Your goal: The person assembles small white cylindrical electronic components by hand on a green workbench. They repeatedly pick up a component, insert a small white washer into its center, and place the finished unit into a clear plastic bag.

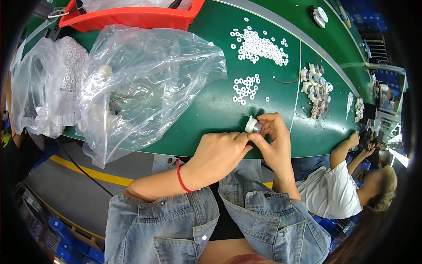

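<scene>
just right of centre, right hand (277, 143) pinches a white part (251, 124), seemingly for steadiness; how left hand (216, 154) grips, i can't tell.

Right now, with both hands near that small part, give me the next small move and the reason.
Probably steady the white-and-silver part in the right hand and bring fingertips of the left hand against its near side. The right thumb and fingers hold it, and the left hand sits close beside; whether the left fingertips touch it is hard to tell.
</scene>
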The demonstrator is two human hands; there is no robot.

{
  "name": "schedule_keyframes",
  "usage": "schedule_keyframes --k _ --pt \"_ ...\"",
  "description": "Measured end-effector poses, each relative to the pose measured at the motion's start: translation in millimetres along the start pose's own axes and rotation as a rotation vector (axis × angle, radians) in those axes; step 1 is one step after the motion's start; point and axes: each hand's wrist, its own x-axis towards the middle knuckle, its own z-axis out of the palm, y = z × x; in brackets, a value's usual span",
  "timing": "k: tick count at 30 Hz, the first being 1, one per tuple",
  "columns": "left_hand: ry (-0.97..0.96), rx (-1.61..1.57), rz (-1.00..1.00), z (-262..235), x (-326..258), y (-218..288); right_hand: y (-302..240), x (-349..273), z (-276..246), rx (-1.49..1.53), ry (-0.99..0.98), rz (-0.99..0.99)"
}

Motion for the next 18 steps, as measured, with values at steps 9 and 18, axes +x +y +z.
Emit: schedule_keyframes --k 9,18 --pt "-0.065 -0.065 -0.062 -14 -2 3 5 0 -2 0.731 -0.121 0.104" --pt "0.097 -0.051 0.128 1 4 -11 -2 17 11 0.516 0.025 0.025"
